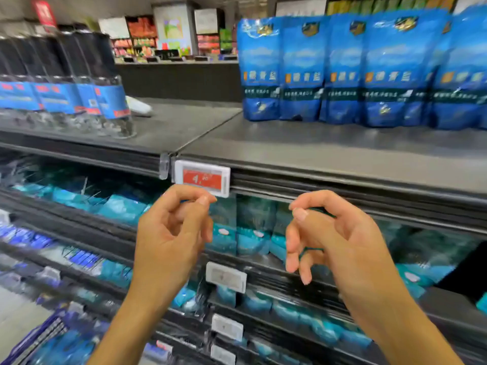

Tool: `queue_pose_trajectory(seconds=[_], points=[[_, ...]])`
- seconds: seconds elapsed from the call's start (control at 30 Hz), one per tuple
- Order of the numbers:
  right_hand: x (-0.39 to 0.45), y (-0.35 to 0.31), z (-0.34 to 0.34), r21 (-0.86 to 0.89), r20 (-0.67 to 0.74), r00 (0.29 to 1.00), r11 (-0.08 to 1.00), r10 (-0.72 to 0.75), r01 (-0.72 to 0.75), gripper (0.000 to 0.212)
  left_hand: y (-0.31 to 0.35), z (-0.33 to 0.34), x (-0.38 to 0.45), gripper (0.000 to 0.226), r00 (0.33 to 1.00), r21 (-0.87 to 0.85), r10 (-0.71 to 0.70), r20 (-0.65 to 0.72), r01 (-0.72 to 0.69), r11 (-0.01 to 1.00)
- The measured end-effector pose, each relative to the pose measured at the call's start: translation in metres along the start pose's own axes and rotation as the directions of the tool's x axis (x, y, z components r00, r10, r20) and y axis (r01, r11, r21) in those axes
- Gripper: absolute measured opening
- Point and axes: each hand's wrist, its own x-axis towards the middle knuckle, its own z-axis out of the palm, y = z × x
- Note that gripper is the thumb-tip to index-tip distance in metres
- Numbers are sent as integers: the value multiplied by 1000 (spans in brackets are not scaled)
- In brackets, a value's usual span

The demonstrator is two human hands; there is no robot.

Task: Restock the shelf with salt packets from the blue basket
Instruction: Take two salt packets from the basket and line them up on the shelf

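As hands (171, 233) hover, shelf (329, 154) open.

I stand facing dark grey metal shelving (329, 151) in a shop aisle. To my left on the top board stand dark plastic bottles with blue labels (79, 83). A red-and-white electronic price tag (201, 178) clips to the shelf edge. Beyond, a dark counter (181, 77) fronts blurred, brightly lit displays of red and orange goods (142, 32).
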Motion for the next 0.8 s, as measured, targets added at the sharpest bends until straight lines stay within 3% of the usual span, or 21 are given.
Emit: queue_pose_trajectory(seconds=[0.07,0.17,0.23,0.37,0.43,0.57,0.8], points=[[-13,37,8,-34,25,998,998,58,-57,15,-24,-28,-37,16,988,0,-140,-68,141,990],[-42,91,14,-67,39,989,988,143,-141,11,-55,-66,-98,15,934,-6,-300,-192,305,952],[-66,128,15,-93,27,970,967,243,-239,23,-74,-85,-144,18,876,-32,-396,-277,403,915],[-118,186,17,-116,89,888,890,451,-440,23,-108,-108,-227,35,706,-84,-559,-435,586,806],[-141,209,14,-176,110,845,847,523,-501,30,-117,-115,-260,29,601,-100,-575,-554,638,764],[-178,239,9,-229,183,758,777,626,-586,15,-124,-122,-314,24,419,-114,-544,-727,708,697],[-206,275,35,-439,404,600,722,691,-535,27,-116,-124,-389,28,268,-146,-571,-776,805,576]])
